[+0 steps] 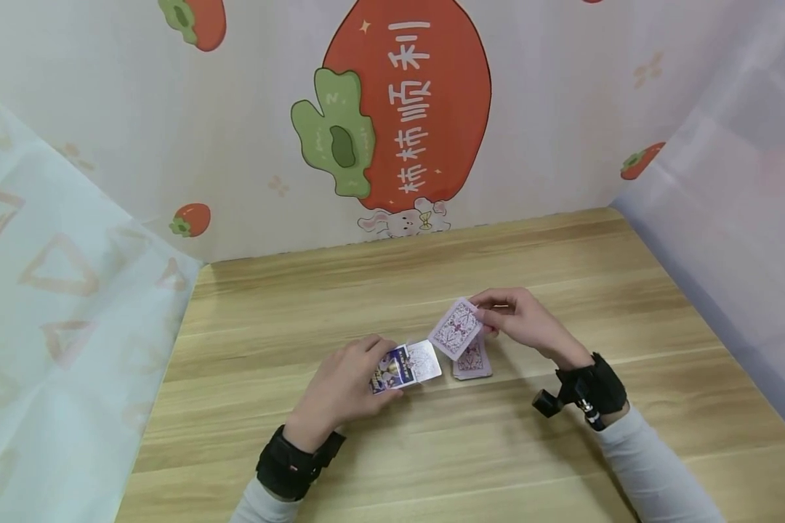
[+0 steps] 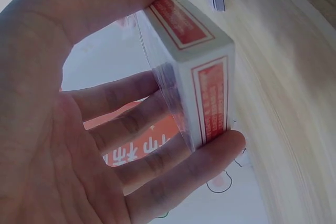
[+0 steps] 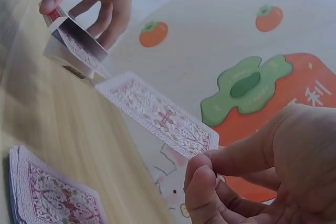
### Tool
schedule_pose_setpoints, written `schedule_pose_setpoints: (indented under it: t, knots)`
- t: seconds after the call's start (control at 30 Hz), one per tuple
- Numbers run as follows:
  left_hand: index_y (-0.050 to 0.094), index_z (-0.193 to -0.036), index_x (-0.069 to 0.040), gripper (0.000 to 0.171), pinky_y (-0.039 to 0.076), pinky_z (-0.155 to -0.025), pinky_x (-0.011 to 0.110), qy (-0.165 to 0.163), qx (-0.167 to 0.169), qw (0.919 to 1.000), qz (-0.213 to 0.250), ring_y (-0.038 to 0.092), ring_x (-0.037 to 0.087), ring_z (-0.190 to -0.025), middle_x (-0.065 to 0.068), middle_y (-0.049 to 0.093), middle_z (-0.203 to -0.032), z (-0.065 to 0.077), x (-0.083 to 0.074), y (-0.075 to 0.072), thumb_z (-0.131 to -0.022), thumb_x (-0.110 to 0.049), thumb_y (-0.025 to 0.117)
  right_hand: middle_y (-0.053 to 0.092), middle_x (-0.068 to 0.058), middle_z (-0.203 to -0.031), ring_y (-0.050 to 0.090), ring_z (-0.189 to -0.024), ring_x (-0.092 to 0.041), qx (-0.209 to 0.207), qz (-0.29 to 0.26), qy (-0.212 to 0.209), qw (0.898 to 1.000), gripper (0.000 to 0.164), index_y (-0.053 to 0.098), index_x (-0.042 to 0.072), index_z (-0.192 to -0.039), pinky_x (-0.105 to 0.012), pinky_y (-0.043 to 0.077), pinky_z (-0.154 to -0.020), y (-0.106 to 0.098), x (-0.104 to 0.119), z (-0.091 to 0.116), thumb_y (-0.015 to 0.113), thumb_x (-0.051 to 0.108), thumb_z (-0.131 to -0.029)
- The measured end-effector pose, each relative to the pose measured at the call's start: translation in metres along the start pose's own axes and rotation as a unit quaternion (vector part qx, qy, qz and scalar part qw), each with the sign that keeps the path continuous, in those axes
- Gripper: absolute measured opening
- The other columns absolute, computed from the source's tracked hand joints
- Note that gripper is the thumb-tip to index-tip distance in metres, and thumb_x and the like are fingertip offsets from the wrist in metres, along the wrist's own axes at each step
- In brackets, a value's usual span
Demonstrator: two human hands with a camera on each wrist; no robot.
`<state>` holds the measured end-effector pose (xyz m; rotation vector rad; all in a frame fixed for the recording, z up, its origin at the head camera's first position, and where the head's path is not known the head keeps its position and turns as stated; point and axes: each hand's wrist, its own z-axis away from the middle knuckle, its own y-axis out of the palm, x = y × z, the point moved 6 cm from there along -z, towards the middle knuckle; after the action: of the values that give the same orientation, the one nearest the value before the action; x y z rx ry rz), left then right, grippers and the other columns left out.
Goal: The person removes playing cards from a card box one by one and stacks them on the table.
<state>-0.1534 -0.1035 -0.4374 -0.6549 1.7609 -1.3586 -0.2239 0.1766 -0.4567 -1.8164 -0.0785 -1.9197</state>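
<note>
- Card (image 1: 456,330) is pointing toward the open end of the box (image 1: 393,368); loading or unloading is seemingly under way, which of them remaining unclear.
- Next move is probably calling for aligning card and opening.
- Left hand (image 1: 343,379) is gripping the box, half open around its sides.
- Right hand (image 1: 523,319) is pinching the card's edge, thumb nearly closed against fingers.
- Stack (image 1: 473,363) is lying nearby on the counter (image 1: 268,319).

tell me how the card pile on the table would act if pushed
The card pile would probably spread, its edges being uneven and no band visible. It seems unlikely to roll or tip, lying low and flat on the table.
</note>
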Motion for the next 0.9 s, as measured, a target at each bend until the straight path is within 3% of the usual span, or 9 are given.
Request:
schedule_pose_setpoints:
  t: [0.1,0.37,0.67,0.9]
  knots:
    - [0.067,-0.136,-0.012,0.072,0.059,-0.08,0.035,-0.002,0.002,1.0,-0.001,0.071,0.02,-0.099,0.007,0.073,-0.127,0.001,0.001,0.002,-0.079,-0.046,0.093,0.071,-0.025,-0.119,0.072,-0.082,-0.017,-0.001,0.009,-0.003,1.0,0.03,0.07,-0.008,-0.129,-0.032,0.062,-0.072,-0.001,-0.005,-0.003,0.065,0.004,-0.103]
    - [0.066,-0.138,-0.012,0.073,0.06,-0.084,0.037,-0.006,0.011,0.9999,0.005,0.071,0.022,-0.104,0.007,0.072,-0.13,0.003,0.004,0.005,-0.079,-0.045,0.093,0.071,-0.018,-0.106,0.073,-0.085,-0.036,-0.003,0.024,0.009,1.0,0.016,0.071,-0.004,-0.115,-0.041,0.064,-0.073,-0.001,-0.027,-0.015,0.069,0.005,-0.102]
    - [0.065,-0.139,-0.011,0.074,0.06,-0.086,0.038,0.004,0.006,0.9999,0.012,0.071,0.022,-0.106,0.008,0.071,-0.132,-0.001,0.005,0.003,-0.079,-0.042,0.095,0.075,-0.015,-0.103,0.069,-0.078,-0.023,0.008,0.04,0.029,0.999,0.018,0.077,-0.001,-0.115,-0.033,0.061,-0.066,-0.005,-0.049,-0.026,0.071,0.009,-0.102]
    - [0.065,-0.139,-0.009,0.074,0.061,-0.084,0.038,0.01,0.006,0.9998,0.014,0.071,0.022,-0.105,0.009,0.072,-0.13,-0.001,0.003,0.004,-0.079,-0.04,0.095,0.077,-0.011,-0.099,0.066,-0.072,-0.019,0.026,0.09,0.028,0.995,0.016,0.081,0.004,-0.113,-0.028,0.057,-0.062,0.001,-0.054,-0.026,0.073,0.013,-0.102]
